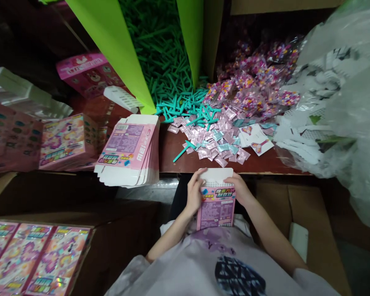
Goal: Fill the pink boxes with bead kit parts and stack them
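Both hands hold a pink and purple printed box (217, 209) in front of my body, its white top flap standing up. My left hand (195, 193) grips the left edge near the flap, fingers wrapped round it. On the right edge, my right hand (241, 190) is closed in the same way. A white perforated edge shows inside the box mouth; the rest of the contents are hidden. Just beyond, on the table, lie a heap of small pink and teal sachets (217, 142), several green T-shaped plastic tools (185, 150) and a printed white card (257, 139).
Flattened pink boxes (126, 148) are stacked at the left table edge. Behind stands a bright green bin (132, 53) of green tools. Bags of colourful beads (253, 86) and a clear plastic bag (342, 90) of white pieces lie right. A carton (117, 230) with finished-looking boxes (58, 259) is lower left.
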A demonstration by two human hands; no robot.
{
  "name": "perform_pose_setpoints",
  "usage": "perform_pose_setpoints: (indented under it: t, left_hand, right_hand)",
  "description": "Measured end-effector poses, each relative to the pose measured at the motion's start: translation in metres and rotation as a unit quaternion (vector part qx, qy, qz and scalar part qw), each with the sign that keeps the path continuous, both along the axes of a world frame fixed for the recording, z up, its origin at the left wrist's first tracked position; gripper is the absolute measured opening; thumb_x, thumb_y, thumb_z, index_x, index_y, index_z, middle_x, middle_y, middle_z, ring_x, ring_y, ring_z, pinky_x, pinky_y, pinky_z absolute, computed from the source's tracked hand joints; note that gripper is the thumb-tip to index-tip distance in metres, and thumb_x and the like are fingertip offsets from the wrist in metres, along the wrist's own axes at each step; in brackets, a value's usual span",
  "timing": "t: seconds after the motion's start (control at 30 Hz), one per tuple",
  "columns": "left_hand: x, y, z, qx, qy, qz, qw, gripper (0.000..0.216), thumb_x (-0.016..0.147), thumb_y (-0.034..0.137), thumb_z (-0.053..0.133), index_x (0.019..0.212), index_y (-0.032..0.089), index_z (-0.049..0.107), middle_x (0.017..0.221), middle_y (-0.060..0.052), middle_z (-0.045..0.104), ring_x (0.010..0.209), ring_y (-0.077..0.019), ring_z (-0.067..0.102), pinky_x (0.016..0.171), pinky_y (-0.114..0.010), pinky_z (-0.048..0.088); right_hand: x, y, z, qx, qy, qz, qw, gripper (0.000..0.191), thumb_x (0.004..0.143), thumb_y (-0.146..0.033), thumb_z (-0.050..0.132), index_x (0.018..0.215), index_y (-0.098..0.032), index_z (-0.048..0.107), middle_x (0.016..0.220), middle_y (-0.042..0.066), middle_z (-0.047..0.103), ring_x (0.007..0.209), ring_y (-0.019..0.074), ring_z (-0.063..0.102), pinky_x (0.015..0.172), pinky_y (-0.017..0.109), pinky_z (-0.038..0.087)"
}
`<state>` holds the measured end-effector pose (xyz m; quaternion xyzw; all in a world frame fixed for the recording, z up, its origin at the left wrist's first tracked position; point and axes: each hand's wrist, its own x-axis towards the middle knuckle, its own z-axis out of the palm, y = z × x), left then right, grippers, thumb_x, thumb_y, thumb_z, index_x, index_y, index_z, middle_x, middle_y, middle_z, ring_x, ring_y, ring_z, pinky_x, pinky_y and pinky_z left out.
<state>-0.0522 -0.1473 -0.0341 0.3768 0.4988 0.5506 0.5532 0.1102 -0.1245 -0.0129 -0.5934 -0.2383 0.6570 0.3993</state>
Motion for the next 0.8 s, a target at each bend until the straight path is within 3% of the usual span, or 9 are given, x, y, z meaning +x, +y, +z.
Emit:
perform_pose_setpoints:
  t: [0.13, 0.2, 0.27, 0.33, 0.4, 0.47, 0.53, 0.63, 0.8]
  left_hand:
    - [0.0, 0.005, -0.011, -0.024, -0.124, 0.024, 0.992, 0.064, 0.061, 0.011, 0.048, 0.123, 0.025, 0.053, 0.103, 0.0, 0.066, 0.084, -0.0151, 0.057, 0.071, -0.023, 0.041]
    - [-0.001, 0.008, -0.015, -0.042, -0.127, 0.018, 0.991, 0.061, 0.057, 0.011, 0.047, 0.115, 0.022, 0.058, 0.09, 0.001, 0.067, 0.071, -0.0132, 0.055, 0.061, -0.021, 0.039]
    - [-0.001, 0.01, -0.019, -0.055, -0.1, 0.013, 0.993, 0.042, 0.057, 0.012, 0.048, 0.095, 0.018, 0.066, 0.079, 0.0, 0.066, 0.065, -0.0124, 0.052, 0.057, -0.021, 0.037]
    - [-0.002, 0.009, -0.022, -0.047, -0.087, -0.004, 0.995, 0.025, 0.063, 0.015, 0.051, 0.082, 0.016, 0.067, 0.076, -0.002, 0.066, 0.068, -0.0138, 0.056, 0.062, -0.022, 0.042]
    - [-0.001, 0.008, -0.024, -0.007, -0.085, -0.017, 0.996, 0.013, 0.072, 0.022, 0.057, 0.074, 0.016, 0.067, 0.084, -0.005, 0.068, 0.078, -0.0171, 0.062, 0.073, -0.027, 0.047]
    - [0.0, 0.005, -0.026, 0.039, -0.06, -0.021, 0.997, 0.018, 0.078, 0.03, 0.062, 0.068, 0.015, 0.066, 0.093, -0.009, 0.068, 0.088, -0.0205, 0.064, 0.082, -0.032, 0.049]
    - [0.001, 0.003, -0.027, 0.061, -0.022, -0.009, 0.998, 0.017, 0.078, 0.032, 0.065, 0.08, 0.015, 0.069, 0.101, -0.011, 0.067, 0.092, -0.0215, 0.065, 0.085, -0.034, 0.05]
    - [0.002, 0.002, -0.029, 0.068, 0.015, 0.005, 0.998, 0.032, 0.078, 0.03, 0.068, 0.108, 0.018, 0.064, 0.108, -0.011, 0.066, 0.097, -0.0206, 0.065, 0.089, -0.035, 0.049]
    - [-0.009, 0.0, -0.031, 0.108, 0.047, -0.06, 0.991, 0.016, 0.084, 0.03, 0.062, 0.085, 0.015, 0.069, 0.096, -0.01, 0.07, 0.091, -0.0197, 0.066, 0.084, -0.033, 0.051]
  right_hand:
    - [-0.001, -0.005, -0.004, 0.022, 0.043, -0.002, 0.999, 0.034, 0.059, -0.029, 0.071, 0.091, -0.018, 0.066, 0.08, 0.001, 0.072, 0.075, 0.0203, 0.066, 0.069, 0.028, 0.047]
    - [0.001, -0.008, -0.009, 0.035, 0.08, -0.022, 0.996, 0.038, 0.063, -0.035, 0.069, 0.097, -0.019, 0.065, 0.086, 0.003, 0.072, 0.082, 0.0233, 0.067, 0.071, 0.031, 0.049]
    - [0.004, -0.01, -0.014, 0.049, 0.1, -0.034, 0.993, 0.041, 0.06, -0.027, 0.067, 0.101, -0.021, 0.064, 0.091, 0.003, 0.072, 0.085, 0.0243, 0.067, 0.072, 0.032, 0.05]
    - [0.008, -0.012, -0.019, 0.074, 0.098, -0.033, 0.992, 0.043, 0.055, -0.016, 0.065, 0.098, -0.023, 0.064, 0.097, 0.002, 0.072, 0.087, 0.0237, 0.067, 0.075, 0.033, 0.05]
    - [0.01, -0.014, -0.022, 0.111, 0.086, -0.029, 0.99, 0.028, 0.058, -0.017, 0.063, 0.086, -0.021, 0.066, 0.101, 0.003, 0.071, 0.09, 0.0236, 0.066, 0.079, 0.034, 0.049]
    - [0.01, -0.017, -0.025, 0.164, 0.044, -0.028, 0.985, 0.012, 0.066, -0.024, 0.062, 0.075, -0.019, 0.067, 0.101, 0.006, 0.071, 0.095, 0.0232, 0.064, 0.084, 0.034, 0.047]
    - [0.008, -0.02, -0.028, 0.204, -0.014, -0.039, 0.978, 0.011, 0.071, -0.028, 0.063, 0.074, -0.019, 0.068, 0.098, 0.006, 0.071, 0.097, 0.0219, 0.063, 0.085, 0.032, 0.046]
    - [0.006, -0.023, -0.034, 0.2, -0.045, -0.065, 0.977, 0.018, 0.067, -0.024, 0.07, 0.085, -0.022, 0.068, 0.096, 0.003, 0.071, 0.091, 0.0198, 0.063, 0.077, 0.029, 0.047]
    - [0.018, -0.024, -0.041, 0.201, -0.009, -0.021, 0.979, 0.011, 0.064, -0.023, 0.073, 0.074, -0.021, 0.069, 0.092, 0.003, 0.072, 0.087, 0.0205, 0.067, 0.076, 0.031, 0.051]
